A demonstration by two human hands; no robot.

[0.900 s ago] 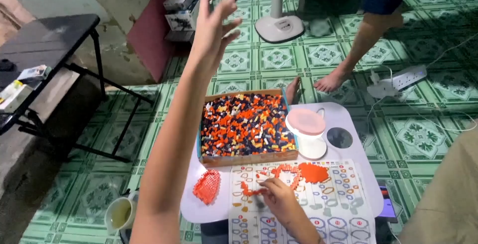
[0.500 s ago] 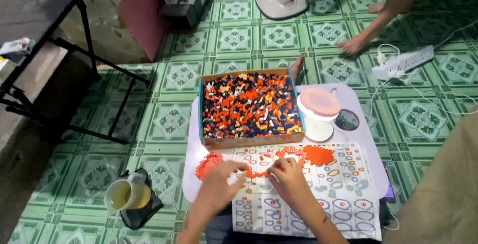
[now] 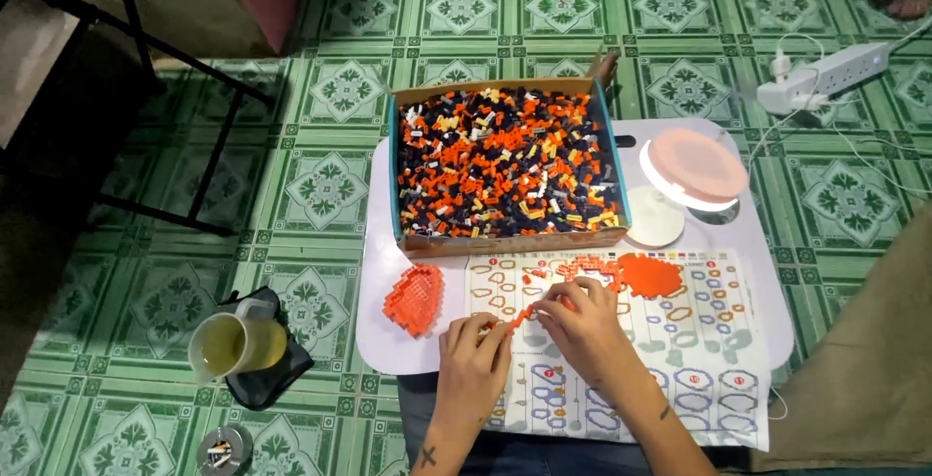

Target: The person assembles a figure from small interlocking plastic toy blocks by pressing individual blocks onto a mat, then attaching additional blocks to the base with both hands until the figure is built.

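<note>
Head view: left hand (image 3: 473, 352) and right hand (image 3: 581, 321) pinch an orange brick strip (image 3: 522, 316); fingertips hide its ends.

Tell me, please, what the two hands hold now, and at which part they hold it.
The left hand and right hand pinch a short orange brick strip between their fingertips, one at each end.

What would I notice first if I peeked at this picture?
First, the cardboard box heaped with orange, black and white building bricks, at the back of the small white table. Just in front, the left hand and right hand pinch a short orange brick strip over the printed instruction sheet.
</note>
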